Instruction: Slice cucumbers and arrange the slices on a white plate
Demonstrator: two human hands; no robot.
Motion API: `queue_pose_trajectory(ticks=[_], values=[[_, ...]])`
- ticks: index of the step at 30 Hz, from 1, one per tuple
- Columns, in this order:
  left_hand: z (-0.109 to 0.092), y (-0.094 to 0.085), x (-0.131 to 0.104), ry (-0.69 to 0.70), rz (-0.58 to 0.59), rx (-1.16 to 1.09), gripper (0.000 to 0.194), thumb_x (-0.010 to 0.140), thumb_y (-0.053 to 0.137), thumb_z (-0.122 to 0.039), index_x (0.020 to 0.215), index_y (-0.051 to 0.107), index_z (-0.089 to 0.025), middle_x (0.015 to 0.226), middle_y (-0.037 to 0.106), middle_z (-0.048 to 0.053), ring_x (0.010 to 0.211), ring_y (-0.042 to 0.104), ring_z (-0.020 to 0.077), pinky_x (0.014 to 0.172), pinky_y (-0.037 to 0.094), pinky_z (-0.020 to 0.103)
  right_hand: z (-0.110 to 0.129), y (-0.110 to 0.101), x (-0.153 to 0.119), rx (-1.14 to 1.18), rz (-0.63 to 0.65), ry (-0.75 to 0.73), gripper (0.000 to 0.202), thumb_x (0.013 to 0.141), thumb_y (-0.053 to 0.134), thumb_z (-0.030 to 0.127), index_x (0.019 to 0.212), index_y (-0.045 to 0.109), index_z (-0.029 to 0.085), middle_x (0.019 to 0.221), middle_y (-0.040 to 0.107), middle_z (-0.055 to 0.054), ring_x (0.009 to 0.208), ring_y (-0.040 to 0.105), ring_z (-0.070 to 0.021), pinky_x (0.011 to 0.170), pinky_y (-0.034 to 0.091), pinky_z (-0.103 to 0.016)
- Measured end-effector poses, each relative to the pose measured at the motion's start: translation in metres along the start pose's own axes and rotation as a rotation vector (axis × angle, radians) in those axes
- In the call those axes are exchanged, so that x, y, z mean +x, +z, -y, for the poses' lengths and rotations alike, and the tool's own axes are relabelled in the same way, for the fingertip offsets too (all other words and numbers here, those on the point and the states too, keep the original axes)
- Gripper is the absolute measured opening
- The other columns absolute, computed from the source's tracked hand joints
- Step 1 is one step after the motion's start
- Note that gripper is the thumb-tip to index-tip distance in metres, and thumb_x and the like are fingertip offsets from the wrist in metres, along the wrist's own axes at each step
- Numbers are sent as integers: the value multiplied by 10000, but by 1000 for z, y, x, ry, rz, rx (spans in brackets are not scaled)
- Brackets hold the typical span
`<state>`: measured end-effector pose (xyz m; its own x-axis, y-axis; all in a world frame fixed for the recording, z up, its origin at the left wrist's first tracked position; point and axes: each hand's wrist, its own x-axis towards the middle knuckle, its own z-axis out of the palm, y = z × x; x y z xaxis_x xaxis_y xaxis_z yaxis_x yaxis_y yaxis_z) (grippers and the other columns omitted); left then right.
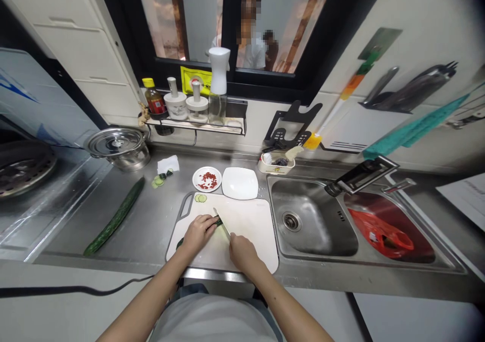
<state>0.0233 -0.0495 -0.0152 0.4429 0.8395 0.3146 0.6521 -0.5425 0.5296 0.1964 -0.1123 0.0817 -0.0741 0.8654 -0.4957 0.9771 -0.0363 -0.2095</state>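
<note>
My left hand point(197, 235) is closed over a dark green cucumber piece point(179, 242) on the white cutting board point(261, 231). One end of the piece sticks out to the left of the wrist, and the rest is mostly hidden under the hand. In my right hand point(244, 253) is a knife point(223, 223), its fingers wrapped round the handle. The blade slants up and left to the cucumber beside my left fingertips. Pale cucumber slices point(200, 198) lie at the board's upper left corner.
A whole cucumber point(115, 221) lies on the steel counter at left, near a lidded pot point(129, 152). Behind the board stand a plate with red bits point(196, 182) and a white square dish point(240, 183). A sink point(314, 221) is at right; more cucumber slices point(158, 181) lie by a tissue point(168, 163).
</note>
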Motion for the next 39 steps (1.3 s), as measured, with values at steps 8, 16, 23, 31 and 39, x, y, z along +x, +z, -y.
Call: queue_pose_trajectory(ticks=[8, 16, 23, 31, 39], values=[[-1, -2, 0, 0, -1, -10, 279, 904, 519, -307, 1124, 683, -253, 1012, 672, 64, 913, 596, 179, 813, 497, 308, 0, 3, 2, 18, 7, 3, 338, 908, 331, 100, 1134, 583, 101, 985, 685, -177, 992, 644, -231, 788, 449, -300], [-2, -3, 1, -25, 24, -8, 289, 910, 505, -305, 1133, 679, -245, 1025, 672, 63, 929, 594, 184, 826, 495, 309, -1, 5, 4, 0, 14, 3, 362, 900, 307, 86, 1137, 581, 97, 984, 681, -180, 997, 640, -231, 788, 447, -300], [-5, -7, 2, -37, 43, -18, 291, 911, 503, -296, 1137, 678, -241, 1025, 674, 64, 935, 592, 184, 832, 493, 310, -1, 10, 13, 28, -4, -17, 349, 921, 301, 117, 1129, 581, 107, 994, 678, -177, 991, 641, -223, 793, 448, -297], [-5, -7, 2, -48, 34, -33, 283, 899, 519, -285, 1127, 681, -243, 1021, 675, 62, 940, 592, 182, 837, 492, 313, -1, 8, 8, 16, 1, -7, 346, 915, 309, 100, 1129, 581, 102, 974, 679, -179, 985, 641, -230, 787, 444, -297], [-1, -2, 1, -38, 16, -40, 277, 887, 534, -277, 1119, 684, -251, 1017, 673, 64, 932, 594, 181, 826, 495, 314, -2, 12, 14, 11, -1, -21, 337, 917, 313, 113, 1114, 586, 105, 978, 680, -171, 970, 649, -232, 774, 457, -298]])
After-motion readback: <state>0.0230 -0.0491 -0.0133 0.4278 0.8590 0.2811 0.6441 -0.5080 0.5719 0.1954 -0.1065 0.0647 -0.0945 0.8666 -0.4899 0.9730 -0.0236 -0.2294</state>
